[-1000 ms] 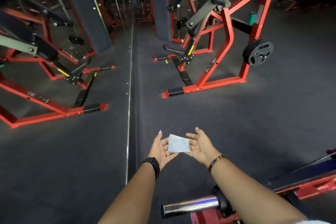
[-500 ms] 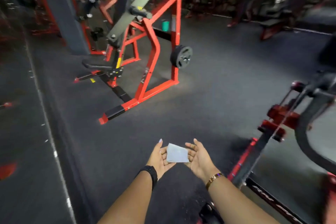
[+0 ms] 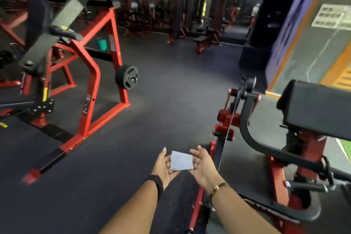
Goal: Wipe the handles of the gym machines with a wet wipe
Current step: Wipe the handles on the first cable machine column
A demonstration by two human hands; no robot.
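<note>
Both hands are held out palms up, close together, with a folded wet wipe (image 3: 181, 160) lying across the fingertips of both. The left hand (image 3: 164, 167) and the right hand (image 3: 202, 165) lie flat and spread, supporting the wipe rather than pinching it. Beyond the left hand stands a red-framed machine (image 3: 89, 104) carrying a black weight plate (image 3: 126, 80). Just right of the right hand is another red machine with a black pad (image 3: 319, 108) and a curved black bar (image 3: 252, 138). Dark rubber floor (image 3: 171, 100) lies beneath.

Folded wet wipe (image 3: 181, 160) between upturned left hand (image 3: 164, 167) and right hand (image 3: 203, 165), above dark gym floor (image 3: 171, 100).
</note>
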